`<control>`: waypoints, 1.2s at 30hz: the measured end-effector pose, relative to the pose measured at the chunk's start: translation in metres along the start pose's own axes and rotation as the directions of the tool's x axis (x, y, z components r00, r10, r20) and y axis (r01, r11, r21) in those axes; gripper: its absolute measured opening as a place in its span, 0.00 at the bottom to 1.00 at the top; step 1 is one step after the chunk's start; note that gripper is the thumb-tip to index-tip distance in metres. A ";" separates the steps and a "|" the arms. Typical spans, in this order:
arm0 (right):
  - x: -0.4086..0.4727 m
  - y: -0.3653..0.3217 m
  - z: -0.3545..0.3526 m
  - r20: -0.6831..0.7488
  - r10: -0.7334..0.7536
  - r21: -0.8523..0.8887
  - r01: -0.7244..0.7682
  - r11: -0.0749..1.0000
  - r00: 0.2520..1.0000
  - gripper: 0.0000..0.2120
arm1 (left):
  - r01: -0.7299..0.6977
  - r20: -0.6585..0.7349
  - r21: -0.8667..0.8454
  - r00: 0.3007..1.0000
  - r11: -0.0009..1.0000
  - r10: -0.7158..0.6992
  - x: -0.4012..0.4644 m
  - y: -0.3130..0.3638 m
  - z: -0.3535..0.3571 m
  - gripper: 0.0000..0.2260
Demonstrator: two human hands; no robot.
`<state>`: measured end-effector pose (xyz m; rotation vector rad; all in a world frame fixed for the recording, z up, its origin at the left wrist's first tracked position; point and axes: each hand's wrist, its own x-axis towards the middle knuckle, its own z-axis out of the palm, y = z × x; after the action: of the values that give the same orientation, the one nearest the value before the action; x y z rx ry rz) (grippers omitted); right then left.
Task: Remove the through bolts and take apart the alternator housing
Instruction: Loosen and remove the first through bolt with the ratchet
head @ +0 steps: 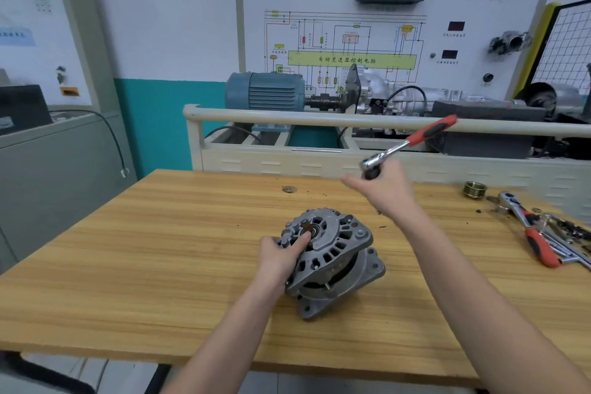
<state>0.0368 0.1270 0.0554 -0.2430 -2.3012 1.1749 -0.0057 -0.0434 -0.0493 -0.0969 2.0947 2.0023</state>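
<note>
A grey cast alternator [335, 261] sits on the wooden table [160, 249], its vented end and shaft facing up. My left hand [281, 257] grips its left side, thumb lying toward the shaft. My right hand [385, 190] is raised above and behind the alternator, blurred by motion. It holds a ratchet wrench [412, 141] by the head end, a dark socket under the head and the red and black handle pointing up to the right.
At the right end of the table lie a second red-handled ratchet [527, 229], several chrome wrenches [566, 249] and a brass pulley [475, 190]. Behind the table stands a cream frame rail [287, 120] with a blue motor [265, 91] and a gearbox rig.
</note>
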 end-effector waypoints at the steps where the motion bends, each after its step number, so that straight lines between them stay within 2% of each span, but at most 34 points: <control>1: -0.001 0.011 0.009 0.017 0.029 -0.031 -0.029 0.999 0.999 0.17 | -0.035 -0.027 0.012 0.999 0.999 0.035 0.000 -0.002 0.001 0.27; 7: -0.001 0.045 0.030 -0.094 0.101 -0.070 -0.108 0.992 0.990 0.23 | -0.282 -0.112 0.218 0.944 0.934 0.311 0.001 0.000 0.006 0.24; 11: -0.015 0.061 0.029 -0.118 0.091 -0.266 -0.120 0.956 0.989 0.21 | -0.496 -0.017 0.376 0.841 0.783 0.541 -0.008 -0.001 0.021 0.21; 13: -0.023 0.072 0.026 -0.220 0.101 -0.232 -0.152 0.961 0.970 0.21 | -0.552 0.029 0.405 0.805 0.729 0.593 -0.012 -0.002 0.028 0.20; 16: -0.026 0.077 0.023 -0.352 0.076 -0.159 -0.139 0.977 0.933 0.24 | -0.557 0.040 0.410 0.802 0.722 0.596 -0.009 -0.001 0.032 0.20; 19: -0.025 0.073 0.025 -0.326 0.051 -0.198 -0.121 0.973 0.944 0.24 | -0.546 0.028 0.423 0.805 0.723 0.592 -0.008 -0.001 0.033 0.20; 22: -0.024 0.074 0.023 -0.340 0.074 -0.106 -0.117 0.987 0.937 0.24 | -0.574 0.019 0.420 0.780 0.703 0.626 -0.010 -0.002 0.033 0.17; 24: -0.024 0.073 0.020 -0.346 0.060 -0.049 -0.082 0.995 0.936 0.23 | -0.583 0.013 0.359 0.784 0.729 0.620 -0.010 -0.002 0.032 0.12; 26: -0.026 0.066 0.014 -0.350 0.024 0.046 -0.009 0.999 0.936 0.23 | -0.529 0.034 0.228 0.843 0.817 0.536 -0.011 -0.001 0.028 0.08; 29: -0.025 0.040 -0.004 -0.373 -0.047 0.248 0.148 0.957 0.927 0.21 | -0.307 0.097 -0.048 0.946 0.951 0.310 -0.009 0.006 0.018 0.06; 31: -0.024 0.013 -0.020 -0.414 -0.132 0.327 0.283 0.902 0.901 0.21 | -0.218 0.131 -0.076 0.965 0.973 0.227 -0.009 0.006 0.013 0.15; 33: -0.026 -0.013 -0.032 -0.437 -0.205 0.369 0.383 0.847 0.876 0.20 | -0.200 0.145 0.035 0.970 0.979 0.193 -0.015 0.001 0.017 0.29; 35: -0.030 -0.031 -0.035 -0.421 -0.245 0.425 0.429 0.797 0.873 0.19 | -0.248 0.105 0.123 0.966 0.961 0.236 -0.020 -0.008 0.024 0.41; 36: -0.033 -0.036 -0.034 -0.394 -0.253 0.473 0.432 0.768 0.883 0.19 | -0.273 0.078 0.127 0.961 0.953 0.265 -0.020 -0.011 0.026 0.43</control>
<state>0.0852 0.1156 0.0878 0.2028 -1.5587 1.4206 0.0192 -0.0203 -0.0565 0.2859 2.3034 1.9665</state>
